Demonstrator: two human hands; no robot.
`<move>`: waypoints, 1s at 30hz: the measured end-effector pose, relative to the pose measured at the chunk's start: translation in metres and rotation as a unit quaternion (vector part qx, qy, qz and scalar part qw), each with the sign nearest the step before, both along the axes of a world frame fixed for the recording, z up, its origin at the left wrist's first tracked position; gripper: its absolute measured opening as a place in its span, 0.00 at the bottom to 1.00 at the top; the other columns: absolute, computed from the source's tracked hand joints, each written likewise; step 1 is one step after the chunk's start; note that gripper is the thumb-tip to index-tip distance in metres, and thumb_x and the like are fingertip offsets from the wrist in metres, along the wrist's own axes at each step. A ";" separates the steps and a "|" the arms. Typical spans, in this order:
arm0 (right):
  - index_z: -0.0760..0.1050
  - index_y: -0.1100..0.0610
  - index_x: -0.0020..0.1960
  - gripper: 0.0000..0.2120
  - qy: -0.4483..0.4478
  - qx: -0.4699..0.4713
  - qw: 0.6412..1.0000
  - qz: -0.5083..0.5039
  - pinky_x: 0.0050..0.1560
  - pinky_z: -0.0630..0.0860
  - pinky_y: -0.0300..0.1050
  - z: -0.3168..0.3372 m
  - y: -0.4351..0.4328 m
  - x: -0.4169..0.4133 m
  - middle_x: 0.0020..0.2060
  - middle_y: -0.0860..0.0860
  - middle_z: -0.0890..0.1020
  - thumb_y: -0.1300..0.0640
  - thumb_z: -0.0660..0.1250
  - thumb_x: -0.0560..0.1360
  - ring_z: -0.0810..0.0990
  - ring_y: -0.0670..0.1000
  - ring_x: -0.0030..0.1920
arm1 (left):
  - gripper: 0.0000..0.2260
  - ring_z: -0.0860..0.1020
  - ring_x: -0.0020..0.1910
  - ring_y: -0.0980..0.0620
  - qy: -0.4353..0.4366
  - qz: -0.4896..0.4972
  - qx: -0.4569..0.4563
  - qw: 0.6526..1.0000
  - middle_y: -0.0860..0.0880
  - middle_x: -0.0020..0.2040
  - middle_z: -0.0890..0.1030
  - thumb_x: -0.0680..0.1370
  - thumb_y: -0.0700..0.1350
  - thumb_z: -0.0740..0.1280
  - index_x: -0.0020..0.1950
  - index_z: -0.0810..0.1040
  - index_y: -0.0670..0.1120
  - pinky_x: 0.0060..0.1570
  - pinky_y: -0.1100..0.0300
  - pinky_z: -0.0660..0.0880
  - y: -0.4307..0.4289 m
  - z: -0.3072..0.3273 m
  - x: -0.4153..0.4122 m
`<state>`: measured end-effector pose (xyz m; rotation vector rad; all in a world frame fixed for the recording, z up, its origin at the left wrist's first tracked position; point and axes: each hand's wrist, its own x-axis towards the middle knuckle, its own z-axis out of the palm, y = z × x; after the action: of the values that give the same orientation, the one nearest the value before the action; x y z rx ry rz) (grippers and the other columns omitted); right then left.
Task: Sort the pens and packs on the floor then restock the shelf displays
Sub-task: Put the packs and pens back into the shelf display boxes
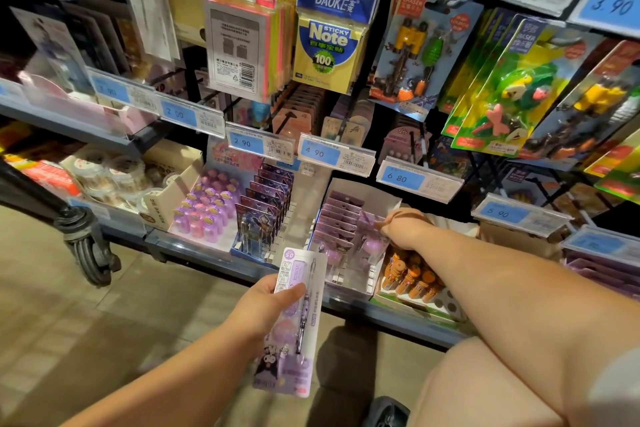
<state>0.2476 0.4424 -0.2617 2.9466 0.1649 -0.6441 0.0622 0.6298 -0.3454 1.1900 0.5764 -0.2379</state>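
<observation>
Head view. Grips a purple pen pack (pixel 294 322) in the left hand (pixel 263 302), thumb across its face and fingers curled behind, low in front of the bottom shelf (pixel 214 262) and just short of its front edge, not yet on it. Reaches with the right hand (pixel 403 225) into the white display box (pixel 381 196) near the middle of that shelf, touching the near end of the row of matching purple packs (pixel 337 224) standing inside. Cannot tell whether pinching a pack there or merely pressing the row back, with those fingers hidden behind the back of the hand. Looks like the restocking step: opening a gap for the pack in hand. To do it well, hold the row tipped back with the right hand, turn the pack upright with its printed face outward like the others, and slide it bottom-first into the gap. Seat it square inside the box wall, clear of the orange pens (pixel 415 279) just beside on the right. Treat the 4.90 price tag (pixel 320 153) above as a likely match only, small print unreadable. No telling about floor stock left to sort, either hidden under the arms or beyond the frame. Right end of the shelf cut off, left end blurred.
</observation>
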 end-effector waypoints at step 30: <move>0.73 0.56 0.43 0.11 0.266 0.313 0.910 0.047 0.42 0.77 0.45 0.016 0.019 -0.054 0.38 0.51 0.81 0.53 0.73 0.73 0.82 0.52 0.43 | 0.03 0.81 0.36 0.52 -0.106 0.149 -0.117 0.976 0.47 0.39 0.82 0.79 0.38 0.65 0.49 0.75 0.46 0.36 0.59 0.78 0.017 0.039 0.021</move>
<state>0.1939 0.4618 -0.2453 3.1999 0.6727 -1.6364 0.0836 0.6470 -0.3064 0.8734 0.5157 0.0753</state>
